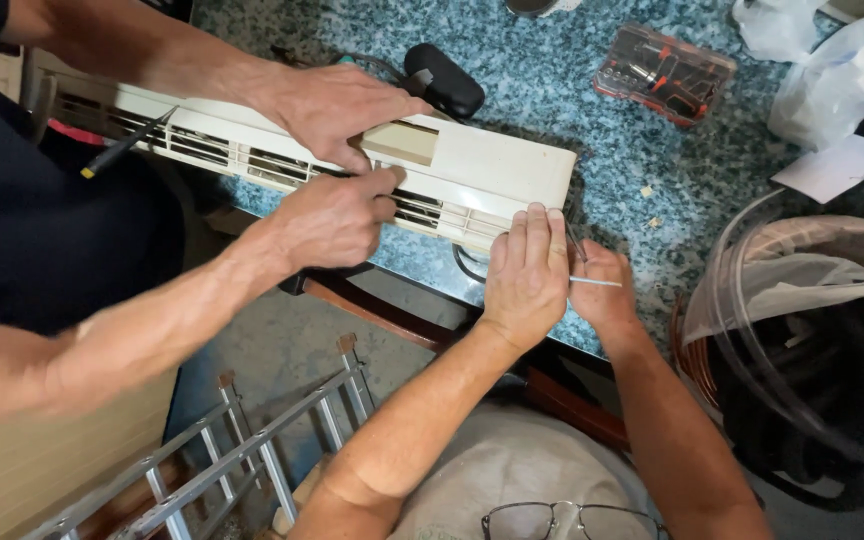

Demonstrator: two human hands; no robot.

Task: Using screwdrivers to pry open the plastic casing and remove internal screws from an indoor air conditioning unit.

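At the far left a co-worker's two hands work on a long cream plastic grille panel (492, 165), which lies on the speckled blue-green worktop (602, 110) with its long axis running from upper left to lower right. One of those hands (337, 105) presses down on the panel's top face; the other (332, 215) pinches at the slotted front edge. A black-handled screwdriver (122, 145) rests slantwise across the slats further left.

The panel's right end lies just ahead of the wearer's own hands, at the worktop's near edge. The left hand (527, 270) rests flat against the panel's lower right corner, fingers together and extended, touching rather than gripping. The right hand (602, 285), just beside it and slightly behind, has its fingers closed on a thin pale rod-like piece (597, 282) (what kind cannot be told) that points toward the left hand.

Open worktop lies beyond the panel's right end. Further right sit a clear case of screwdriver bits (664, 72), crumpled plastic bags (832, 80) and a lined bin (812, 330) below the edge.
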